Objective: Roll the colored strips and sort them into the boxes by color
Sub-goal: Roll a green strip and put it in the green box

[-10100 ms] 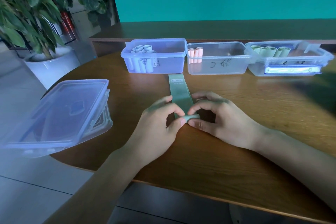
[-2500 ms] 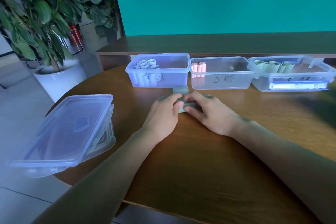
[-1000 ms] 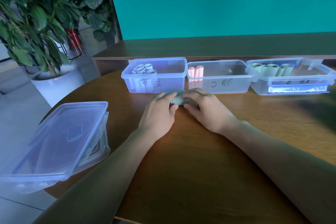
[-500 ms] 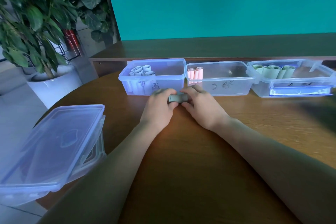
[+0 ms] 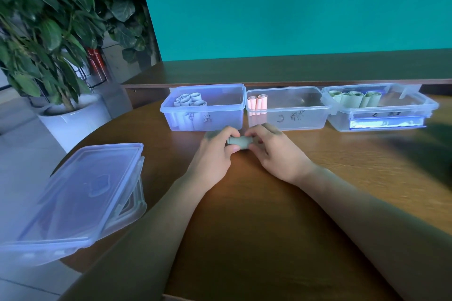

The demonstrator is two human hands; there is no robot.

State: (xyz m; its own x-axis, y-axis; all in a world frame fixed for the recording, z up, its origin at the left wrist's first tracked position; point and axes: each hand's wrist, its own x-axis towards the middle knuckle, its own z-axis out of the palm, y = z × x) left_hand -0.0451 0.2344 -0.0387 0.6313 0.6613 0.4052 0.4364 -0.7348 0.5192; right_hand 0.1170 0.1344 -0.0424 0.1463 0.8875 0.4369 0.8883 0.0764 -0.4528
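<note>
While both hands pinched it, the green roll [image 5: 239, 143] sat on the table [image 5: 256, 227] just in front of the gap between the blue box [image 5: 204, 107] and the middle box [image 5: 288, 109], toward the table's far edge. Left hand [image 5: 215, 156] held the roll's left end between thumb and fingers, right hand [image 5: 274, 151] held the right end; both were narrowly closed on it. Roll looked fully wound, no loose tail visible, lying on its side.

Handling, judged: thin strip material, light, soft and springy, likely to unwind if let go, so pinch across the body over the outer flap, not by the ends only. Squeezing too hard could flatten it. Surface finish too blurred to tell.

Boxes stood in a row along the far edge: blue box had pale blue rolls [image 5: 189, 101] standing at its left end, middle box had pink rolls [image 5: 257, 104] at its left end, right box [image 5: 381, 110] had green rolls [image 5: 354, 99] in its back left part. Colour match pointed to the right box, well apart from the roll, so a reach to the right was needed. A lidded container [image 5: 78, 193] overhung the table's near left edge, away from the hands. A potted plant [image 5: 49, 32] stood off the table at left.
</note>
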